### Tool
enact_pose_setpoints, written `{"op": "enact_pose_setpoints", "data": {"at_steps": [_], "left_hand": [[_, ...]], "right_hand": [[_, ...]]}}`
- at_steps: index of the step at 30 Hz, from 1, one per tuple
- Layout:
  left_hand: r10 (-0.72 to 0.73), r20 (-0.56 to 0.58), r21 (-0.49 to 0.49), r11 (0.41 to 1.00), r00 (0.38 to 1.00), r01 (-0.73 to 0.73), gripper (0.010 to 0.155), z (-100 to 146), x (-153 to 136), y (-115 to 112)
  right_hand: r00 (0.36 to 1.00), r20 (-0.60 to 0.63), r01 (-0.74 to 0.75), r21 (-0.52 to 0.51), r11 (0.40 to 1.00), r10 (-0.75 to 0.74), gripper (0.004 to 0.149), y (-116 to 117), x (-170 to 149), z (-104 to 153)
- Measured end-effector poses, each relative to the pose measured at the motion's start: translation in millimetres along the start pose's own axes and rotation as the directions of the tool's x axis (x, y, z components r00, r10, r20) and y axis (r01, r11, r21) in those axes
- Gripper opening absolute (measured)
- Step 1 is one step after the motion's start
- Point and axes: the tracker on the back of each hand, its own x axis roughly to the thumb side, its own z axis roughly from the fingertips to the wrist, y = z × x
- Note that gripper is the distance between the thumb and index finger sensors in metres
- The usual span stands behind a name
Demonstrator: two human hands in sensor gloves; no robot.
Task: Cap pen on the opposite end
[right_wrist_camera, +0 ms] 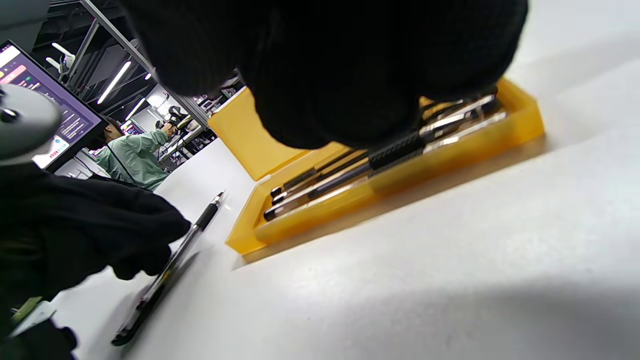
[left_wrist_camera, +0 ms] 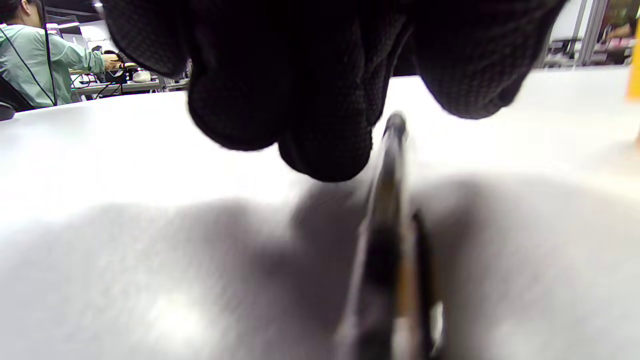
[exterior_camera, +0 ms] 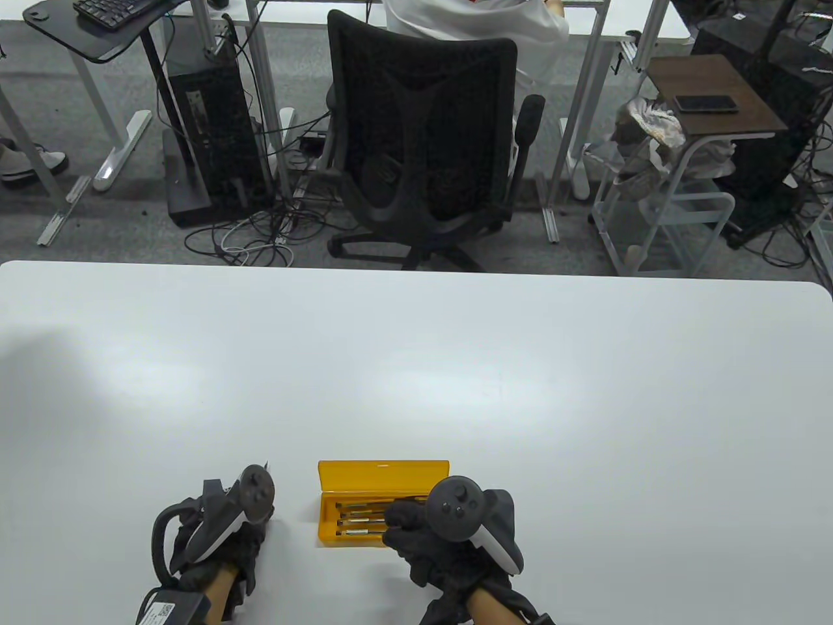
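Here, the left hand (exterior_camera: 221, 540) rested its fingers (right_wrist_camera: 145, 260) on a pen (right_wrist_camera: 170, 270) lying on the tabletop (exterior_camera: 416, 364). At 3 o'clock, the right hand (exterior_camera: 449, 540) reached into the yellow case (exterior_camera: 381, 472); finger spread could not be determined.

A smooth white desk (exterior_camera: 416, 364) with a soft sheen carries a translucent amber plastic case (exterior_camera: 364, 474), its pens (right_wrist_camera: 350, 170) showing bright metal tips and a ridged black grip. Beside it lies a pen (right_wrist_camera: 170, 265) with a clear, glossy plastic barrel. Both hands, left (exterior_camera: 221, 553) and right (exterior_camera: 442, 553), wear black knitted cloth gloves, matt and finely textured.
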Motion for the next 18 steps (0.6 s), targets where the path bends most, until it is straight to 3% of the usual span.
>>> {"op": "enact_pose_setpoints", "data": {"at_steps": [5,9,14,16,18], "left_hand": [[0.138,0.165,0.181,0.969,0.977,-0.168,0.06,21.0,21.6,25.9],[0.119,0.361,0.169,0.967,0.925,-0.19,0.056,27.7,54.7,21.5],[-0.171,0.462,0.183,0.979,0.87,0.095,0.063,28.9,90.9,2.8],[-0.211,0.46,0.17,0.974,0.862,0.148,0.066,27.3,94.9,-2.7],[-0.204,0.449,0.141,0.978,0.87,0.156,0.067,24.6,94.9,-7.9]], "right_hand": [[0.992,0.026,-0.118,-0.115,0.986,0.122,0.055,-15.0,15.5,2.2],[0.98,-0.03,-0.201,-0.139,0.97,0.199,0.055,-21.3,22.8,-10.9],[0.906,-0.103,-0.423,-0.172,0.89,0.411,0.054,-7.8,10.0,-17.9],[0.885,-0.12,-0.464,-0.133,0.876,0.451,0.053,-10.4,6.5,-15.6],[0.886,-0.134,-0.462,-0.156,0.873,0.444,0.053,-13.1,1.8,-15.6]]}}
